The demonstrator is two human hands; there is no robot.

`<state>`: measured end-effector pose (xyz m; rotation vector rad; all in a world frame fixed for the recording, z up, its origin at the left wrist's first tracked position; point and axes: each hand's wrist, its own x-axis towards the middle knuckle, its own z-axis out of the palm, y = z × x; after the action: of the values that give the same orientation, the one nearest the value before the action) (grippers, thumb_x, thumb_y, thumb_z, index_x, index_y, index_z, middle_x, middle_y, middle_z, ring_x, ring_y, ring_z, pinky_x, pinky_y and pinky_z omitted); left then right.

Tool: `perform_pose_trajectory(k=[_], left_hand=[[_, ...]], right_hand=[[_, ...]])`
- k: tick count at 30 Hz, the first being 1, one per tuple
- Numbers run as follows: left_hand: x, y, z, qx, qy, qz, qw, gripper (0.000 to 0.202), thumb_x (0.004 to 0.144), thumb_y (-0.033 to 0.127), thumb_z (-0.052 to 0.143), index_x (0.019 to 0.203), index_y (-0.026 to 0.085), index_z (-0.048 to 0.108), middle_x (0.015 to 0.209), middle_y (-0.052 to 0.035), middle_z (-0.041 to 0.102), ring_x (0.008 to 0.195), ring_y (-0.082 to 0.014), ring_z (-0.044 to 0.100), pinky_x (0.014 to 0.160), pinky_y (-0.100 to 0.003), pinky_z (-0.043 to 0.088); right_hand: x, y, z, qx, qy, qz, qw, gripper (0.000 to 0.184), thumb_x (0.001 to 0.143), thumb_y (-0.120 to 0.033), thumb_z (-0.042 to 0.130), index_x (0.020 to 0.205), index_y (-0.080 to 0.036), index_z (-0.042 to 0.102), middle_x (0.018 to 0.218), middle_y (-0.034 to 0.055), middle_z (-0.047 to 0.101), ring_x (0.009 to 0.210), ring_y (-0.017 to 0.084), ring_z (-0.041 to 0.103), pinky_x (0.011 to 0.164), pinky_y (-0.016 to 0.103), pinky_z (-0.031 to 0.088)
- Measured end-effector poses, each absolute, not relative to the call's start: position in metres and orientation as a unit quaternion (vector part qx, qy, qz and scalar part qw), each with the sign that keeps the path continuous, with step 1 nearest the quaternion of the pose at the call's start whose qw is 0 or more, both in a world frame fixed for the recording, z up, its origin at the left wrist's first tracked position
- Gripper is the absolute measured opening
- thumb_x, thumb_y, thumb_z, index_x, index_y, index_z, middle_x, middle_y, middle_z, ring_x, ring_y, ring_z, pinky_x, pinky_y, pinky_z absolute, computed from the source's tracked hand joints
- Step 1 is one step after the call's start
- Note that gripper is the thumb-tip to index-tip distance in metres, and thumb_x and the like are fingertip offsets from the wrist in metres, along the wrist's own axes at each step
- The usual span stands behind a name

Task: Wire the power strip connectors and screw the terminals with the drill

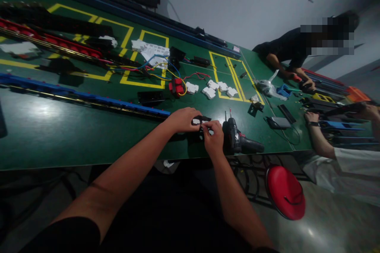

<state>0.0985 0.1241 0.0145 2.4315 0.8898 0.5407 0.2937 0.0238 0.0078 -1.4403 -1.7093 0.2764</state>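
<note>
Near the front edge of the table, my left hand [184, 119] is closed round a small black part with a white piece [196, 121] at its side. My right hand [214, 137] meets it from the right, thumb and fingers pinched together at the same part. What the right fingertips hold is too small to make out. Just left of my left hand ends a long blue rail [127, 105]. A black cordless drill [235, 136] lies right of my right hand, its bit pointing away from me.
Several white blocks [209, 92] lie beyond my hands, beside a red connector [177, 87] with coloured wires. A red rail [59, 41] is at the left. Two co-workers' hands [311, 117] are at the right, near a power bank [279, 122]. A red stool [285, 192] stands below.
</note>
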Motion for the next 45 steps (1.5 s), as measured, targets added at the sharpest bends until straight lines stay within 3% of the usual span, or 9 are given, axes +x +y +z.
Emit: perform_pose_trajectory(k=[27, 33, 39, 45], left_hand=[[0.096, 0.122, 0.016, 0.887, 0.33, 0.206, 0.249, 0.045, 0.09, 0.048, 0.068, 0.127, 0.024, 0.07, 0.122, -0.0101, 0.074, 0.118, -0.0302, 0.067, 0.104, -0.042, 0.053], [0.096, 0.121, 0.016, 0.885, 0.334, 0.206, 0.251, 0.043, 0.09, 0.047, 0.068, 0.126, 0.025, 0.071, 0.122, -0.0099, 0.074, 0.117, -0.0306, 0.068, 0.102, -0.042, 0.054], [0.096, 0.123, 0.018, 0.888, 0.331, 0.195, 0.252, 0.044, 0.09, 0.048, 0.068, 0.127, 0.024, 0.071, 0.122, -0.011, 0.074, 0.116, -0.0317, 0.067, 0.1, -0.043, 0.054], [0.096, 0.124, 0.016, 0.887, 0.326, 0.194, 0.262, 0.046, 0.089, 0.046, 0.069, 0.129, 0.025, 0.071, 0.123, -0.0103, 0.073, 0.118, -0.0311, 0.067, 0.102, -0.043, 0.054]], right_hand=[[0.293, 0.026, -0.001, -0.582, -0.669, 0.112, 0.449, 0.01, 0.1, -0.033, 0.069, 0.097, -0.023, 0.07, 0.102, 0.0065, 0.067, 0.1, 0.023, 0.064, 0.091, 0.04, 0.054], [0.293, 0.027, 0.007, -0.602, -0.652, 0.171, 0.429, 0.016, 0.1, -0.038, 0.068, 0.103, -0.023, 0.073, 0.108, 0.0072, 0.071, 0.104, 0.024, 0.066, 0.093, 0.04, 0.053], [0.303, 0.034, 0.026, -0.616, -0.649, 0.241, 0.377, 0.021, 0.095, -0.043, 0.073, 0.098, -0.023, 0.077, 0.101, 0.0058, 0.074, 0.092, 0.022, 0.067, 0.086, 0.038, 0.054], [0.306, 0.036, 0.031, -0.595, -0.69, 0.196, 0.363, 0.014, 0.097, -0.037, 0.07, 0.097, -0.024, 0.076, 0.099, 0.0056, 0.073, 0.092, 0.022, 0.068, 0.084, 0.038, 0.055]])
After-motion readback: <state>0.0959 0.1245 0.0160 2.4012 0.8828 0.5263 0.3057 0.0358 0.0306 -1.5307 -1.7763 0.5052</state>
